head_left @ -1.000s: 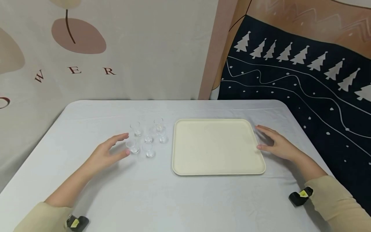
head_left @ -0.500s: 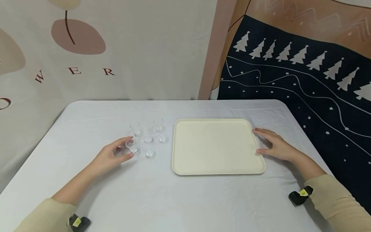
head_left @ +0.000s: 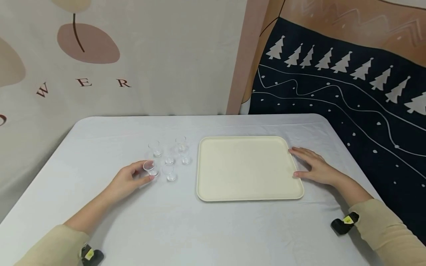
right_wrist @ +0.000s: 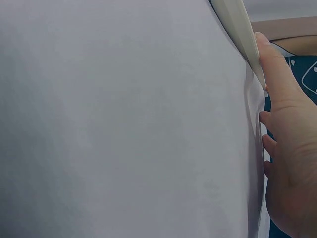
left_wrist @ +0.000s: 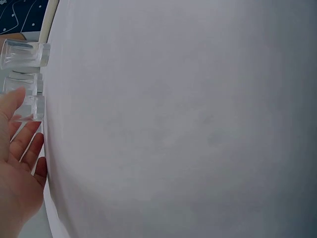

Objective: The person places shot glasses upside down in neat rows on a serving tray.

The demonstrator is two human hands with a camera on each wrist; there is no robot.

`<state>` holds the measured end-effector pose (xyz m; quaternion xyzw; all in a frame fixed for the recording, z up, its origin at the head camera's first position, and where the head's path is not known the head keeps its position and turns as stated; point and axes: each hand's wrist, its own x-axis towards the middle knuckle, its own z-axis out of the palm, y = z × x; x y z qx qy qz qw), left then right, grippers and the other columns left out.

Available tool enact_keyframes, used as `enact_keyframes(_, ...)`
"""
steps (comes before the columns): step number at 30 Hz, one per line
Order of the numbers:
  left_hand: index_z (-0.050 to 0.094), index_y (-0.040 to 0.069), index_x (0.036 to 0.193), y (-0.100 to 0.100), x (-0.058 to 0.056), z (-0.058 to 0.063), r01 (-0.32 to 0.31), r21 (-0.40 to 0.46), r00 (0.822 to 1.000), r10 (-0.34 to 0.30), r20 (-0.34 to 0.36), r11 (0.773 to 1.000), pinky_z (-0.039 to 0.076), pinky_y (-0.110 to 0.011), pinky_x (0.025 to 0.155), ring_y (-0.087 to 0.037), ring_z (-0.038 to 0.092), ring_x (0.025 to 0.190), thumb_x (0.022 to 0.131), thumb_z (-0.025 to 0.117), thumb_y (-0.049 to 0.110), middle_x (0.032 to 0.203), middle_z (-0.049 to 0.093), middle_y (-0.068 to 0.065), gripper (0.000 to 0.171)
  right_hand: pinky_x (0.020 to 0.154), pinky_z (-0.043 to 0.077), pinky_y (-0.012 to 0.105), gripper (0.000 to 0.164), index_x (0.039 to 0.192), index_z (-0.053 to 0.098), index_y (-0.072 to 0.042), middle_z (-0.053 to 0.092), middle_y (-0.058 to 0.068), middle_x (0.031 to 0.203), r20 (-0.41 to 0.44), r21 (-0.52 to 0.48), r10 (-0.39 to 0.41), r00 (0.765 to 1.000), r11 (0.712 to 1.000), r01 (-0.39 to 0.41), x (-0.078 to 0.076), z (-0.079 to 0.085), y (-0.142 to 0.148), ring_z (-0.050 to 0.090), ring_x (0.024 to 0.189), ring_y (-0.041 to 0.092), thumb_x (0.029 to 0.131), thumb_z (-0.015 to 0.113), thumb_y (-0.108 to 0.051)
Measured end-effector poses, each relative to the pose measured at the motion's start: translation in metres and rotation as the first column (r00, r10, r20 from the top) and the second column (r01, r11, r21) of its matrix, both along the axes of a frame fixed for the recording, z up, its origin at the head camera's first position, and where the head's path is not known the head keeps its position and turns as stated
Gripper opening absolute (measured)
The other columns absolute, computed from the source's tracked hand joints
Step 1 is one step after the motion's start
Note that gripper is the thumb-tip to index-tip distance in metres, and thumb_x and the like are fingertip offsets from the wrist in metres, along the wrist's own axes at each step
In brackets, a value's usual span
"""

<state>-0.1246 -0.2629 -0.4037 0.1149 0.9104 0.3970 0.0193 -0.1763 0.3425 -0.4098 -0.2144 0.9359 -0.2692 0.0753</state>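
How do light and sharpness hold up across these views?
Head: fairly even light, a soft shadow beside the left forearm, clear glasses nearly fading into the white cloth. Left wrist: the cloth dims toward the right edge; the left hand is cropped by the frame. Right wrist: darkening toward the left edge, the right hand cropped. No strong blur in any view.

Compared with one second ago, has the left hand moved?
Yes: judged against the tray in the head view, the left hand has shifted rightward, toward it.
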Motion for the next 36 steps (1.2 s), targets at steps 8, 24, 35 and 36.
enact_keyframes(8,0.062,-0.003,0.120,0.003,-0.001,0.000,-0.032,-0.019,0.999,0.032,-0.029,0.999,0.042,-0.052,0.090,-0.037,0.052,0.110,0.087,0.073,0.024,0.125,0.057,-0.024,0.044,0.098,0.008,0.074,0.082,0.148,0.035,-0.014,0.024,0.023,0.152,-0.004,0.011,0.005,1.000,1.000,-0.004,-0.001,-0.001,0.000,0.013,0.137,0.049,0.081,0.077,-0.036)
enact_keyframes(24,0.067,0.006,0.115,0.004,0.005,0.014,-0.094,-0.014,0.992,0.092,-0.089,0.995,0.047,-0.025,0.063,-0.023,0.055,0.082,0.086,0.074,0.026,0.110,0.066,-0.011,0.036,0.100,0.006,0.072,0.081,0.149,0.034,-0.013,0.022,0.023,0.153,0.016,0.028,-0.006,1.000,1.000,0.006,-0.001,-0.002,0.000,0.012,0.138,0.048,0.082,0.074,-0.038)
enact_keyframes(35,0.068,0.008,0.109,0.018,0.011,0.034,-0.049,0.034,0.968,0.056,-0.244,0.998,0.047,-0.019,0.068,-0.007,0.058,0.078,0.083,0.077,0.015,0.103,0.069,-0.006,0.029,0.100,0.004,0.072,0.082,0.149,0.032,-0.013,0.020,0.023,0.153,0.032,0.035,-0.014,0.999,0.999,0.013,-0.002,0.000,0.000,0.010,0.138,0.047,0.083,0.074,-0.038)
enact_keyframes(36,0.068,0.008,0.109,0.021,0.011,0.036,-0.040,0.040,0.964,0.049,-0.260,0.998,0.047,-0.020,0.068,-0.007,0.058,0.078,0.082,0.077,0.013,0.102,0.069,-0.006,0.029,0.100,0.004,0.072,0.082,0.149,0.033,-0.013,0.020,0.023,0.153,0.033,0.036,-0.015,0.999,0.999,0.014,-0.001,0.000,0.000,0.010,0.138,0.047,0.083,0.074,-0.038)
